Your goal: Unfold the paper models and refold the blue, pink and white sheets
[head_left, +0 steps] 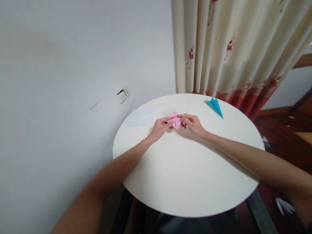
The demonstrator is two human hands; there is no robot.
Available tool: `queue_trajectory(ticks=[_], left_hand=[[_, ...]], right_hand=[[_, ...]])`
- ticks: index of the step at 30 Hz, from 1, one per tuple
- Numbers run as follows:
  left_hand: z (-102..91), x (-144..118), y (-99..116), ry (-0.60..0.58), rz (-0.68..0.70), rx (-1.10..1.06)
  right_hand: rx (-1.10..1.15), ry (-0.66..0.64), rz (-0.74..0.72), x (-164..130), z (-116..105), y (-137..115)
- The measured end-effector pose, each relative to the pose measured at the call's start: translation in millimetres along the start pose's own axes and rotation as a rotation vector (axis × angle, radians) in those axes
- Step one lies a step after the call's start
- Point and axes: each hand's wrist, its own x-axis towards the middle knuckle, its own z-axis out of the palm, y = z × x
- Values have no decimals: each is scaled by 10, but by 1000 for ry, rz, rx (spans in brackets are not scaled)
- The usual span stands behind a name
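Both forearms reach over the round table (185, 182); the left hand (161, 127) and right hand (193, 124) pinch the pink folded paper (175, 120) at its centre, blue paper plane (215, 106) beyond, near the far edge.

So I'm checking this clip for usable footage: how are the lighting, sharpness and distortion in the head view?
Head view: soft, even light, no glare on the round table; faint shadows under both forearms; wide-lens bending at the edges, with curtain and wall leaning; pink folded paper between left hand and right hand small and slightly soft; lower right corner blurred.
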Motion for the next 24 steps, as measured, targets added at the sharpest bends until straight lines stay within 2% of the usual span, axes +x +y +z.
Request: queue_trajectory(ticks=[7,18,24], left_hand=[[15,3,-9,-14,24,11],[16,-16,19,28,-104,-8],[35,-28,26,-26,-122,10]], right_hand=[[-38,37,24,11,31,75],[-18,-41,20,-42,73,44],[22,-44,84,-44,85,48]])
